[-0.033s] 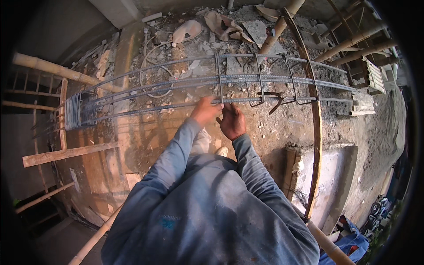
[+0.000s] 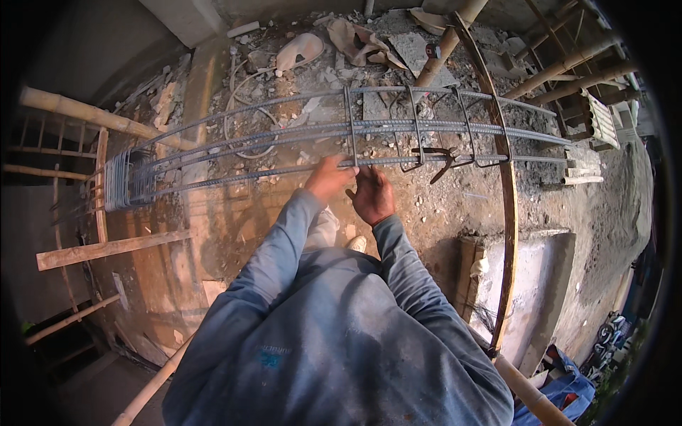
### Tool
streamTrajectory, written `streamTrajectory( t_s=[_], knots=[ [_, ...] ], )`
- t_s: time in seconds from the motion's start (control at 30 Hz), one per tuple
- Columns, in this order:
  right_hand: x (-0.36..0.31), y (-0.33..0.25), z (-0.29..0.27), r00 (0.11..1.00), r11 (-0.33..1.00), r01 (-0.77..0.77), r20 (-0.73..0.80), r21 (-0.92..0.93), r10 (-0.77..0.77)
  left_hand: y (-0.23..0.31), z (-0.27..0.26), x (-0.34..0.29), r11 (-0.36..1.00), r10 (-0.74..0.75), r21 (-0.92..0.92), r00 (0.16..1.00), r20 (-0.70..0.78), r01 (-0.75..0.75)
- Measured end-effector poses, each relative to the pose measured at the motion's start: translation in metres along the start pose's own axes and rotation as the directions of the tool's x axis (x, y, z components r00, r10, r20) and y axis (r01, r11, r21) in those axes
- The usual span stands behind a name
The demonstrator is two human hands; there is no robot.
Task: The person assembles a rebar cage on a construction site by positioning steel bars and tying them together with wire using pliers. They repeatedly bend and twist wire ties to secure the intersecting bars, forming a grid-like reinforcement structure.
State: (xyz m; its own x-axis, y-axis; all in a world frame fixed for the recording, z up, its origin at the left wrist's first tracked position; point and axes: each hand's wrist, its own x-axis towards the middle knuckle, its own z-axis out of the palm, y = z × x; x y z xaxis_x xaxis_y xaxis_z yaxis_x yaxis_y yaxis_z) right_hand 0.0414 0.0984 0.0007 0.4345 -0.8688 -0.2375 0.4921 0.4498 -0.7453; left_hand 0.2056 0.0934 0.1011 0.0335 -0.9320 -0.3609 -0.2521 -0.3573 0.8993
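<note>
A long cage of ribbed steel reinforcing bars (image 2: pixel 277 170) runs across in front of me, with square steel stirrups (image 2: pixel 352 124) spaced along its right half. My left hand (image 2: pixel 329 177) closes on the lower corner of the leftmost of these stirrups, at the nearest bar. Just right of it, my right hand (image 2: pixel 374 196) has its fingers bent up against the same bar; anything thin between them is too small to make out. Dark pincers (image 2: pixel 445 160) hang over the near bar, farther right. At the left end, several stirrups are bunched together (image 2: pixel 119 179).
A curved wooden batten (image 2: pixel 508 248) crosses under the cage on the right. Bamboo poles (image 2: pixel 92 113) and a plank (image 2: pixel 114 248) stand at the left. Rubble (image 2: pixel 334 71), a looped hose (image 2: pixel 229 106) and torn sacks (image 2: pixel 362 42) lie beyond the cage. A blue cloth (image 2: pixel 568 390) lies lower right.
</note>
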Motion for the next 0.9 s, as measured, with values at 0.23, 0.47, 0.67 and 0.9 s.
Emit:
streamTrajectory(
  t_s=[0.23,0.47,0.67,0.9],
  knots=[
    [0.01,-0.022,0.019,0.985,0.982,-0.005,-0.17,-0.19,-0.028,0.007,0.014,-0.01,0.814,-0.201,-0.563,0.979,-0.043,0.142],
    [0.003,-0.097,0.07,0.825,0.385,0.206,-0.052,-0.9,-0.562,-0.021,0.028,-0.009,0.788,-0.124,-0.615,0.987,-0.104,0.034],
    [0.032,-0.116,0.089,0.96,0.003,0.051,0.049,-0.999,-0.277,-0.036,0.039,-0.009,0.806,0.025,-0.569,0.97,-0.243,-0.163],
    [0.034,-0.104,0.064,0.964,0.395,0.038,-0.071,-0.918,-0.256,-0.041,0.049,-0.012,0.84,0.03,-0.502,0.941,-0.337,-0.206]
  ],
)
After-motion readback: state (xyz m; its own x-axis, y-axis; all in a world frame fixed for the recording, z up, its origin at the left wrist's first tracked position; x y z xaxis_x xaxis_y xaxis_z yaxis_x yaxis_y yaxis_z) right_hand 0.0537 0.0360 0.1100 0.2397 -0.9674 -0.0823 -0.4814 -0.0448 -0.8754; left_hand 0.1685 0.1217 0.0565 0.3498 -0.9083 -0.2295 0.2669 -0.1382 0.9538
